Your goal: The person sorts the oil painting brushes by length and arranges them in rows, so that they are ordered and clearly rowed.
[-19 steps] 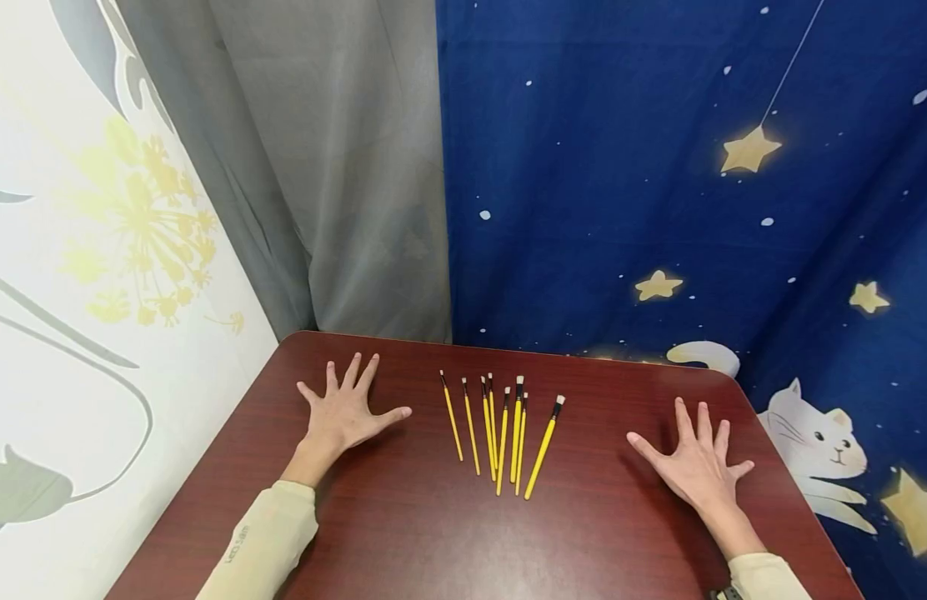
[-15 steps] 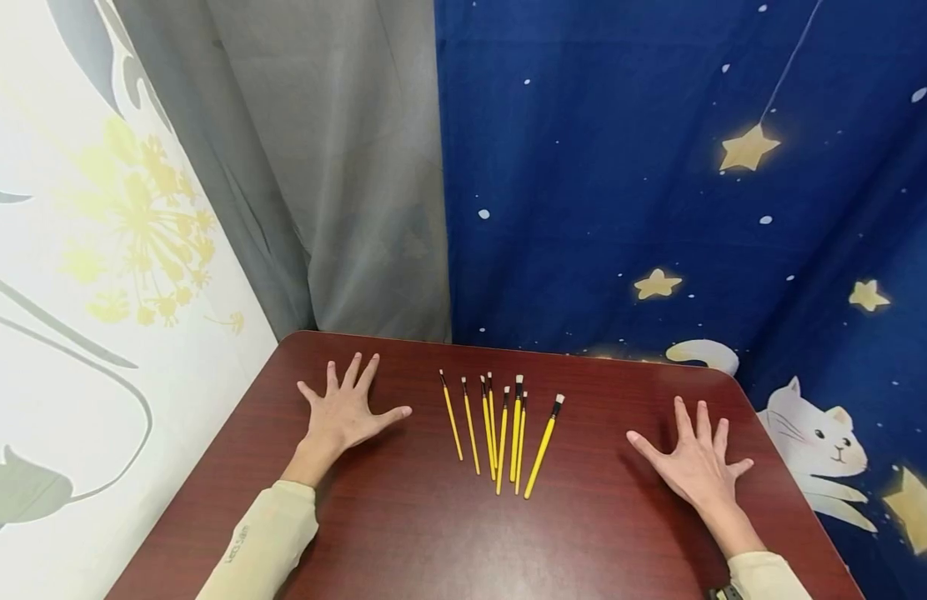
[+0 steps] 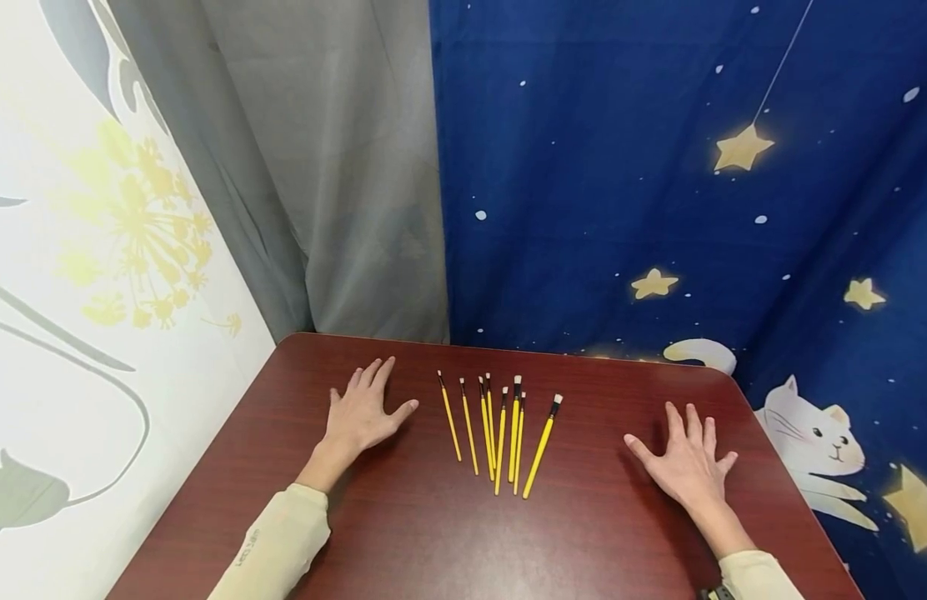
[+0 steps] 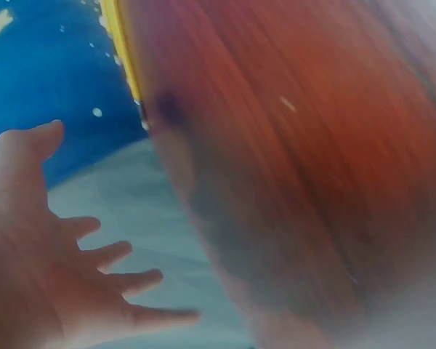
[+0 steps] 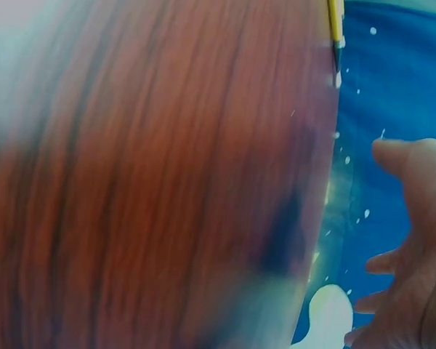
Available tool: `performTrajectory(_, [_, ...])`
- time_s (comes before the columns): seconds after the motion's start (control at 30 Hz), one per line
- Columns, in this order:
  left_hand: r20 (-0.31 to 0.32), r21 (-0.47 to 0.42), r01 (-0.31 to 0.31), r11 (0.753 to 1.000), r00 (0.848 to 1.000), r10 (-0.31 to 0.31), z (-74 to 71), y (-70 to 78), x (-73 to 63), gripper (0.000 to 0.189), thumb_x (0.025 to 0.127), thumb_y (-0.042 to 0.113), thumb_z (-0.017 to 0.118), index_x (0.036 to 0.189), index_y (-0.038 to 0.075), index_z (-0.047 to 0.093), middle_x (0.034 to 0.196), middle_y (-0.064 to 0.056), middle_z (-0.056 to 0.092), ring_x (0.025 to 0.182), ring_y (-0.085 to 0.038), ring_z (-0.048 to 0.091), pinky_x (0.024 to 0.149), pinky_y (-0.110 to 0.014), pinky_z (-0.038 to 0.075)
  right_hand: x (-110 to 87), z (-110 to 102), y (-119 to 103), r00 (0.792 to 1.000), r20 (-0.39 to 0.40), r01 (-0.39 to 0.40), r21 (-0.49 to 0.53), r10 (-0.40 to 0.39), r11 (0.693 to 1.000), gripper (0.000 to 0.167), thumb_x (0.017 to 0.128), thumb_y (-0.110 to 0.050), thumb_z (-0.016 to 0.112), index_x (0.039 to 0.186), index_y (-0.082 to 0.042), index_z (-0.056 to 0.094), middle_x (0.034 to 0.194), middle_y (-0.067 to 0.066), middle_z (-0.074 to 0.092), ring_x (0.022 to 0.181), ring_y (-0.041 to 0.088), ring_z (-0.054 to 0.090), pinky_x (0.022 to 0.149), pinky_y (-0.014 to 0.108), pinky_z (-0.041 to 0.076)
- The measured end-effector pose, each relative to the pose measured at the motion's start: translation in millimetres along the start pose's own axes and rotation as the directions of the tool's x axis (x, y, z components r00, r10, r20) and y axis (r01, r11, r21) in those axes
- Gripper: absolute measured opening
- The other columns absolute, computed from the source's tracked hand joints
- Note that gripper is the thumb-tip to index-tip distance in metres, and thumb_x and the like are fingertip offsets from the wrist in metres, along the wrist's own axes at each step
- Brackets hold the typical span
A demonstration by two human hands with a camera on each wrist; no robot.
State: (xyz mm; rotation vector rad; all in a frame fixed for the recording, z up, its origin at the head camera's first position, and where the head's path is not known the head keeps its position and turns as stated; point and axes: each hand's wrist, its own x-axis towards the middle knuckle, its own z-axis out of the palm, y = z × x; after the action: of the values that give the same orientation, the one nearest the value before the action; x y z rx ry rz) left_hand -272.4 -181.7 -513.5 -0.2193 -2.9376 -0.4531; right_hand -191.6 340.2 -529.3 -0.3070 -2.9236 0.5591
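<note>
Several yellow-handled paintbrushes (image 3: 498, 433) lie fanned in a row on the dark red table, pale bristles pointing to the far edge. The rightmost paintbrush (image 3: 542, 448) is thick and set a little apart from the others. To their left, my left hand (image 3: 361, 417) is over the table with fingers extended and thumb toward the brushes. Farther off on the other side, my right hand (image 3: 690, 462) has its fingers spread and holds nothing. Each wrist view shows the left hand (image 4: 36, 262) or right hand (image 5: 421, 240) with nothing in it, a yellow brush handle beyond.
The table (image 3: 433, 550) has a rounded far edge. Behind it hang a grey curtain (image 3: 358, 183) and a blue star-patterned curtain (image 3: 568, 192) with a white cat. A white floral panel (image 3: 96, 333) stands along the left side.
My left hand has shifted right toward the brushes, its fingers drawn closer together. The right hand has moved slightly left and its fingers are less spread. The brushes lie as before.
</note>
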Motion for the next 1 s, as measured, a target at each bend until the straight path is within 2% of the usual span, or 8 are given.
performTrajectory(0.2, [-0.011, -0.037, -0.033, 0.999, 0.999, 0.032, -6.2, 28.1, 3.3, 0.095, 0.093, 0.079, 0.054, 0.168, 0.028, 0.027, 0.175, -0.009, 0.029, 0.159, -0.044, 0.032, 0.109, -0.077, 0.04, -4.4, 5, -19, 0.997, -0.062, 0.054, 0.045, -0.051, 0.998, 0.098, 0.092, -0.072, 0.065, 0.16, -0.007, 0.037, 0.155, 0.032, 0.039, 0.142, 0.058, 0.031, 0.107, 0.078, 0.023])
performTrajectory(0.3, [-0.035, -0.062, -0.043, 0.997, 0.999, 0.041, -7.2, 43.6, 3.2, 0.09, 0.094, 0.073, 0.058, 0.166, 0.026, 0.032, 0.171, -0.009, 0.038, 0.153, -0.04, 0.045, 0.105, -0.075, 0.044, -5.3, 7, -28, 0.996, -0.063, 0.07, 0.063, -0.066, 0.996, 0.096, 0.093, -0.071, 0.064, 0.16, -0.007, 0.038, 0.151, 0.031, 0.042, 0.139, 0.057, 0.033, 0.107, 0.076, 0.025])
performTrajectory(0.43, [-0.073, -0.094, -0.035, 0.995, 0.997, 0.028, -3.7, 64.0, -0.3, 0.079, 0.098, 0.065, 0.06, 0.162, 0.021, 0.042, 0.16, -0.009, 0.053, 0.137, -0.033, 0.063, 0.099, -0.069, 0.049, -7.9, 7, -37, 0.994, -0.04, 0.102, 0.07, -0.1, 0.992, 0.088, 0.096, -0.067, 0.063, 0.155, -0.005, 0.045, 0.148, 0.031, 0.047, 0.138, 0.055, 0.036, 0.106, 0.075, 0.029])
performTrajectory(0.63, [-0.103, -0.125, -0.07, 0.99, 0.993, 0.057, 6.5, 91.8, -2.1, 0.053, 0.101, 0.055, 0.063, 0.141, 0.02, 0.065, 0.134, -0.005, 0.073, 0.117, -0.026, 0.071, 0.092, -0.058, 0.051, -11.6, 12, -51, 0.989, -0.001, 0.148, 0.08, -0.148, 0.986, 0.055, 0.1, -0.051, 0.067, 0.132, -0.006, 0.065, 0.132, 0.023, 0.064, 0.126, 0.047, 0.05, 0.094, 0.067, 0.04])
performTrajectory(0.73, [-0.09, -0.162, -0.1, 0.982, 0.992, 0.086, 12.7, 105.0, -1.1, 0.039, 0.1, 0.051, 0.067, 0.122, 0.021, 0.076, 0.111, 0.001, 0.079, 0.092, -0.016, 0.073, 0.086, -0.05, 0.053, -11.9, 15, -58, 0.986, 0.029, 0.164, 0.084, -0.167, 0.983, 0.044, 0.099, -0.046, 0.07, 0.122, -0.009, 0.07, 0.117, 0.013, 0.071, 0.115, 0.038, 0.06, 0.09, 0.06, 0.045])
performTrajectory(0.83, [-0.044, -0.198, -0.111, 0.974, 0.994, 0.105, 18.0, 116.7, -0.2, 0.03, 0.098, 0.049, 0.07, 0.11, 0.023, 0.079, 0.092, 0.008, 0.079, 0.072, -0.006, 0.065, 0.077, -0.039, 0.053, -10.7, 18, -65, 0.978, 0.099, 0.172, 0.11, -0.183, 0.979, 0.032, 0.099, -0.043, 0.071, 0.112, -0.014, 0.072, 0.095, 0.001, 0.074, 0.093, 0.024, 0.067, 0.079, 0.048, 0.051])
performTrajectory(0.93, [0.005, -0.226, -0.121, 0.967, 0.992, 0.126, 23.2, 128.4, 1.6, 0.024, 0.097, 0.047, 0.073, 0.102, 0.025, 0.079, 0.08, 0.013, 0.074, 0.063, -0.002, 0.059, 0.068, -0.032, 0.051, -9.0, 23, -73, 0.966, 0.175, 0.164, 0.14, -0.188, 0.976, 0.022, 0.098, -0.041, 0.073, 0.101, -0.019, 0.072, 0.071, -0.008, 0.067, 0.071, 0.012, 0.062, 0.065, 0.036, 0.048])
performTrajectory(1.0, [0.025, -0.234, -0.13, 0.963, 0.99, 0.139, 26.4, 136.9, 3.4, 0.022, 0.096, 0.047, 0.074, 0.096, 0.025, 0.078, 0.076, 0.015, 0.071, 0.062, -0.002, 0.058, 0.065, -0.03, 0.049, -8.8, 25, -77, 0.962, 0.203, 0.155, 0.145, -0.183, 0.977, 0.019, 0.097, -0.04, 0.074, 0.094, -0.021, 0.071, 0.064, -0.01, 0.062, 0.064, 0.01, 0.057, 0.061, 0.032, 0.043])
